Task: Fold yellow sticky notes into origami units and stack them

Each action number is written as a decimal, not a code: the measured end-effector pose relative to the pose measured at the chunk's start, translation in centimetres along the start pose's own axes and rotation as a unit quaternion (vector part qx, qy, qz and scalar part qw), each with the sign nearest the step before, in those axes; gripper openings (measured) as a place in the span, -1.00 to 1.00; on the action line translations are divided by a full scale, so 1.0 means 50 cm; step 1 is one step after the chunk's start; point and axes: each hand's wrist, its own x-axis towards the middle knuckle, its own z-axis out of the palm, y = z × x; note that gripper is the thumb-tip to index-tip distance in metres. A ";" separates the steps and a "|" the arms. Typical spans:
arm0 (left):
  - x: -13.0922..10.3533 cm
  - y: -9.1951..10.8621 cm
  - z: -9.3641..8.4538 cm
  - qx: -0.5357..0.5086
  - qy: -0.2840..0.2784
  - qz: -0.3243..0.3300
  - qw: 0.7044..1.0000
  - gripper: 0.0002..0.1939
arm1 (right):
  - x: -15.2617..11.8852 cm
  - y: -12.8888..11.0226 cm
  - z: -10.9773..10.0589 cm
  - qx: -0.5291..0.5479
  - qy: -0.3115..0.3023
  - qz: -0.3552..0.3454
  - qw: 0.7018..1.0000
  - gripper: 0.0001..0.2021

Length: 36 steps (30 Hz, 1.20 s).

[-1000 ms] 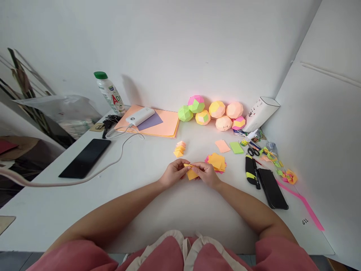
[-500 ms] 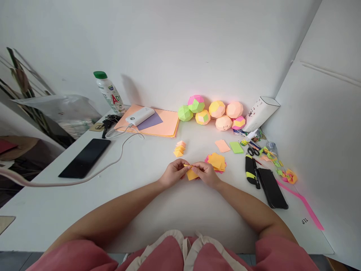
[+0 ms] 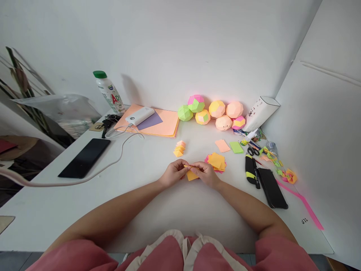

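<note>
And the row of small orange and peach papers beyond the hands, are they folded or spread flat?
Folded: the row of small papers shows pointed, faceted shapes, unlike the flat peach sheet to its right.

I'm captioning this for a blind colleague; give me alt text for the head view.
A person's left hand and right hand hold an orange paper piece at a white desk. Beyond lie small folded paper pieces, an orange-and-pink paper stack and seven colourful paper balls.
</note>
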 end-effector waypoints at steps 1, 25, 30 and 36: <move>0.000 0.000 0.000 0.000 -0.001 0.000 1.000 -0.64 | 0.000 0.000 0.001 -0.001 0.001 0.001 1.000 -0.71; 0.001 -0.009 -0.007 -0.020 -0.004 0.022 1.000 -0.71 | 0.001 0.006 0.000 0.047 0.023 0.044 0.998 -0.74; 0.001 -0.006 -0.006 -0.025 -0.001 0.028 0.999 -0.72 | 0.001 0.004 -0.001 0.047 0.019 0.043 0.998 -0.72; 0.001 -0.006 -0.006 -0.025 0.000 0.027 0.999 -0.72 | 0.003 0.011 0.000 0.039 0.022 0.040 0.998 -0.72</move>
